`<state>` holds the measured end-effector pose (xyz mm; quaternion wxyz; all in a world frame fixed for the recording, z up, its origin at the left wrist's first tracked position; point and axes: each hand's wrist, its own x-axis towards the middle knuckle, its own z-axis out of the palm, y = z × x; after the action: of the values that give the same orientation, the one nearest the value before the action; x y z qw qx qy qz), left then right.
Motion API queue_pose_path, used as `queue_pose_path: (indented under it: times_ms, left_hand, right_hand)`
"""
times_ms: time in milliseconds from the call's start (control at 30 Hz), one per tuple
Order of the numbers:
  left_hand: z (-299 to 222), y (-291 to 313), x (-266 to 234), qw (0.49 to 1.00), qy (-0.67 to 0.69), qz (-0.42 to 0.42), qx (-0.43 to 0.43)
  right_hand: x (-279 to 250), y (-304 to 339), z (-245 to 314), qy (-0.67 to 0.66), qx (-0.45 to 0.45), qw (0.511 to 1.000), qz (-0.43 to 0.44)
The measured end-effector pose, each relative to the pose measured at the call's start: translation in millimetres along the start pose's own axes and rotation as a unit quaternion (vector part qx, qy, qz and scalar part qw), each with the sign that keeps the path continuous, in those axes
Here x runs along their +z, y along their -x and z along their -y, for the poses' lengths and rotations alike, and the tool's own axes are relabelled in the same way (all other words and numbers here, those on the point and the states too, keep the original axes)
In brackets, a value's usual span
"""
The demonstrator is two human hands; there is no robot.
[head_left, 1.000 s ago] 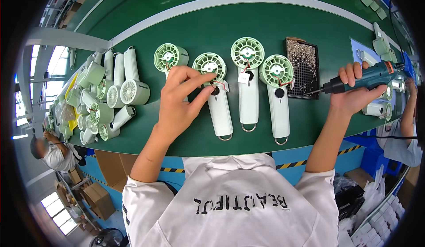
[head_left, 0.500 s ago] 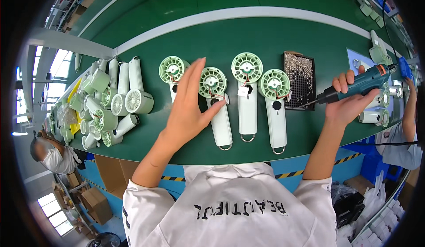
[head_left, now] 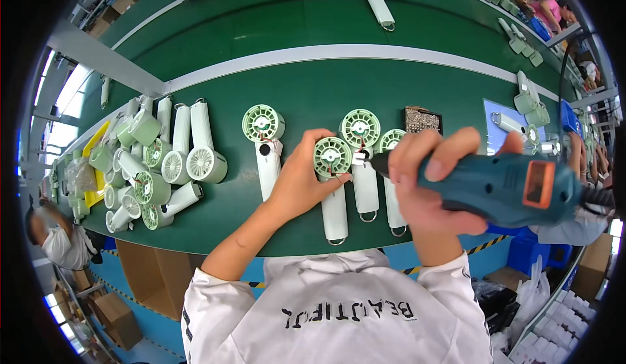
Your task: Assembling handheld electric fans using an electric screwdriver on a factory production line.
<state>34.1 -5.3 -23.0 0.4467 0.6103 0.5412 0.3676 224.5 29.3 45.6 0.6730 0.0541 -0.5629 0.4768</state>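
My left hand (head_left: 295, 186) grips the round head of a pale green and white handheld fan (head_left: 334, 215), thumb and fingers around its rim. The fan lies with its head uncovered, showing a circuit board and thin red wires. In my right hand (head_left: 425, 184) is a teal electric screwdriver (head_left: 499, 186), held level with its nose toward that fan. Its bit tip is hard to make out. Another opened fan (head_left: 267, 167) lies to the left, one (head_left: 366, 184) lies just behind, and a third (head_left: 394, 209) is partly hidden by my right hand.
A black tray of small screws (head_left: 422, 120) sits behind my right hand. At left lies a heap of white and green fans (head_left: 208, 165) with a yellow sheet (head_left: 96, 152). Beyond the white rail (head_left: 339, 52) another fan (head_left: 379, 10) rests. A blue mat (head_left: 494, 111) is at right; co-workers sit on both sides.
My right hand has brought the screwdriver left from the screw tray to the fans. My left hand has closed on a fan, which sits farther right. The view has tilted upward.
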Motion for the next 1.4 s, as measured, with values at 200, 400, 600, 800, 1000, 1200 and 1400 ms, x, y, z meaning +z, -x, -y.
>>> queue_pose_path:
  times_ms: [200, 400, 600, 800, 1000, 1200, 1400]
  left_hand:
    - [5, 9, 10, 0.999, -0.007, -0.044, 0.018]
    - [11, 12, 6, 0.998, -0.006, -0.051, 0.043]
    - [13, 13, 7, 0.993, -0.006, -0.061, 0.098]
    - [11, 10, 7, 0.989, 0.017, -0.059, 0.133]
    - [15, 12, 7, 0.991, 0.009, -0.058, 0.122]
    - [14, 12, 8, 0.993, 0.015, -0.052, 0.109]
    - [10, 9, 7, 0.99, -0.009, -0.067, 0.122]
  right_hand:
    - [29, 6, -19, 0.072, -0.068, 0.995, -0.029]
    - [30, 15, -22, 0.043, -0.075, 0.995, -0.059]
    - [19, 20, -17, 0.031, -0.04, 0.998, -0.034]
    - [29, 14, -10, 0.142, -0.085, 0.984, -0.066]
    - [30, 19, -7, 0.132, -0.077, 0.986, -0.073]
    - [20, 21, -10, 0.099, -0.054, 0.993, -0.04]
    - [20, 24, -10, 0.098, -0.041, 0.994, -0.028]
